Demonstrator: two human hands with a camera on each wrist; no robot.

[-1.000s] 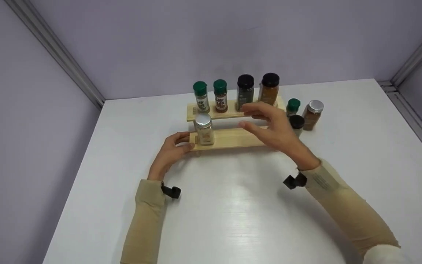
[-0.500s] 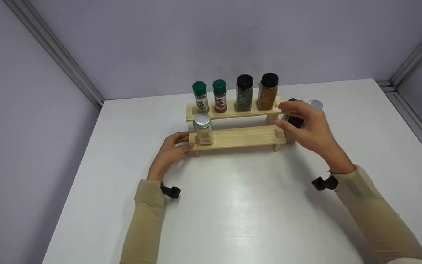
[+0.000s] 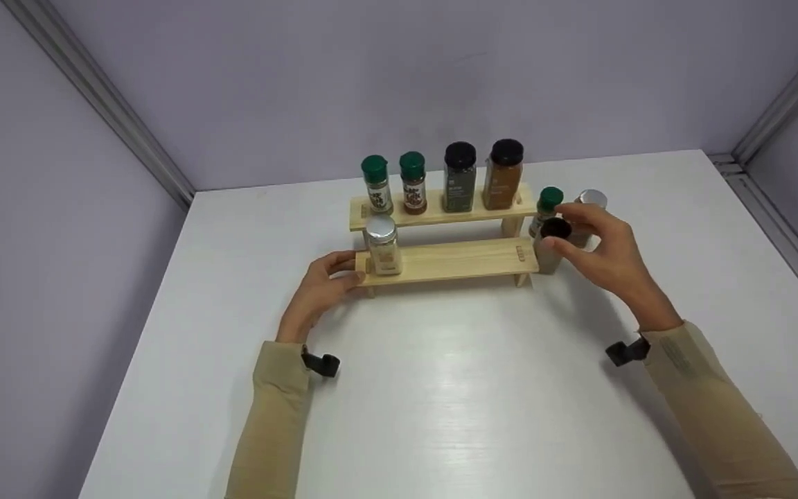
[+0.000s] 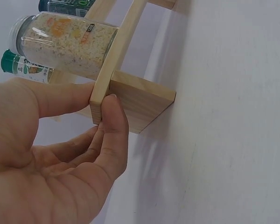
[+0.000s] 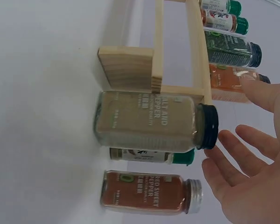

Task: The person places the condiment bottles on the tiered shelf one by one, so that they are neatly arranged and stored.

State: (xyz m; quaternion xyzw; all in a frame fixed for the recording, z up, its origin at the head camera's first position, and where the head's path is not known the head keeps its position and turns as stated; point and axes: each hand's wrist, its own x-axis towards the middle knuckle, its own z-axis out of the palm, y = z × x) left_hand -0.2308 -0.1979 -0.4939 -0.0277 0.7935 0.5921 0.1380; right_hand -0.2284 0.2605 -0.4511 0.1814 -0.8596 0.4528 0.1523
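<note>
My left hand (image 3: 323,283) pinches the left end of the lower shelf of a two-tier wooden spice rack (image 3: 465,260). In the left wrist view, the thumb and a finger (image 4: 115,114) lie on opposite faces of the board. A silver-lidded jar of pale granules (image 4: 67,44) stands on that shelf close by. Beside the rack's right end is a black-capped jar labelled salt and pepper (image 5: 147,119), upright on the table. Around its cap, my right hand (image 3: 610,253) hovers with thumb and fingers spread apart. Whether a fingertip touches the cap is unclear.
On the upper shelf stand two green-capped jars (image 3: 413,184) and two black-capped jars (image 3: 460,180). Behind the salt and pepper jar are a green-capped jar (image 3: 548,204) and a silver-lidded red sweet pepper jar (image 5: 144,191). A wall (image 3: 288,90) rises behind the white table (image 3: 440,388).
My right hand has moved right, from above the rack to the black-capped salt and pepper jar beside it. The left hand keeps its place on the rack.
</note>
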